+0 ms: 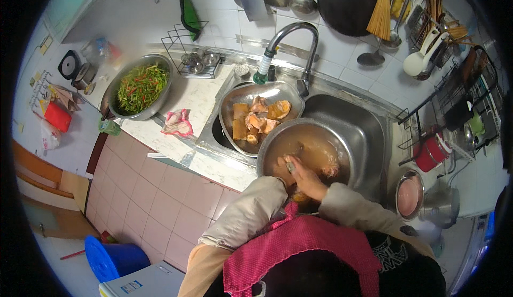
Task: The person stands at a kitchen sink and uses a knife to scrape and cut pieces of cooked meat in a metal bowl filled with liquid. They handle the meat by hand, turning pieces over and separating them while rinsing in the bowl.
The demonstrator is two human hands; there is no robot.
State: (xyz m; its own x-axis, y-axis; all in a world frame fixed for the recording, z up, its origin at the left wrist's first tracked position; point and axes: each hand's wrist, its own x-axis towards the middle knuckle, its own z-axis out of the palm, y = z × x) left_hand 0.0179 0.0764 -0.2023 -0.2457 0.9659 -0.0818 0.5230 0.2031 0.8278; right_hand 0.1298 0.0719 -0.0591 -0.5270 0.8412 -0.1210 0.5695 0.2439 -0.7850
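A round steel basin (264, 148) of cloudy brown water stands over the sink. Both my hands are in it, pressed close together. My left hand (283, 169) is partly under the water and partly covered by the other. My right hand (308, 177) has its fingers bent around a small greyish piece (290, 166), too hidden to name surely. A pinkish meat piece (331, 166) lies in the water at the right, and a yellowish piece (299, 197) shows near my wrists. Behind the basin, a steel colander (294, 92) holds several browned meat pieces (260, 121).
The faucet (314, 42) arches over the colander. To the right is the sink basin (362, 126). A steel bowl of cut green and red vegetables (142, 88) and a pink-edged cloth (177, 123) sit on the left counter. A wire rack (425, 116) and a bowl (409, 196) border the right.
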